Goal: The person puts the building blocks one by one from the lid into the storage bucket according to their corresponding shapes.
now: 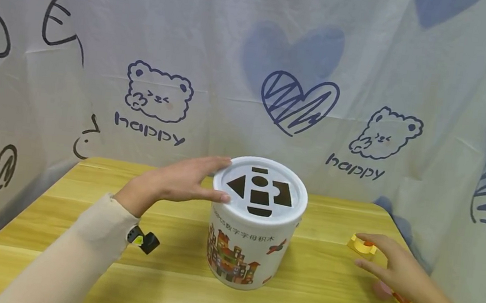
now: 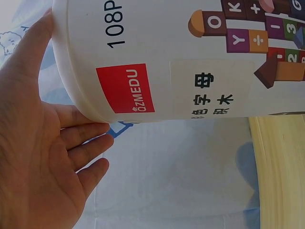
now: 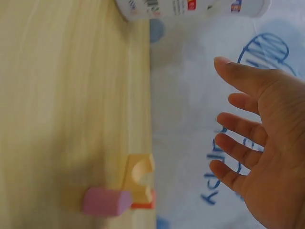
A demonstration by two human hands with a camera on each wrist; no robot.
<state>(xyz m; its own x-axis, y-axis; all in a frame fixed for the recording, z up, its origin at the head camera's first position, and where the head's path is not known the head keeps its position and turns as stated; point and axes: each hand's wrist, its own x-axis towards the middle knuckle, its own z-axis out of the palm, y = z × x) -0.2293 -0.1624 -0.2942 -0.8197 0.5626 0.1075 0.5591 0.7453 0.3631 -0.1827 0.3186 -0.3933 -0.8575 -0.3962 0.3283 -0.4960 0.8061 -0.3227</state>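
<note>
A white toy-block bucket (image 1: 242,256) stands upright on the table. Its lid (image 1: 226,182) has several cut-out shapes, among them a triangle, a circle and a square. My left hand (image 1: 181,182) touches the left side of the lid rim, thumb at the near side and fingers at the far side, all fairly straight. To the right, my right hand (image 1: 400,269) hovers over small blocks with loose fingers and nothing in them. A yellow block with a round notch (image 3: 131,179) lies beside a pink rounded block (image 3: 105,202) and a red piece (image 3: 143,206).
The wood-grain table (image 1: 151,281) ends just behind the bucket. A pale curtain (image 1: 228,45) with bears and hearts hangs at its back and sides. A small black device (image 1: 143,240) sits on the left wrist.
</note>
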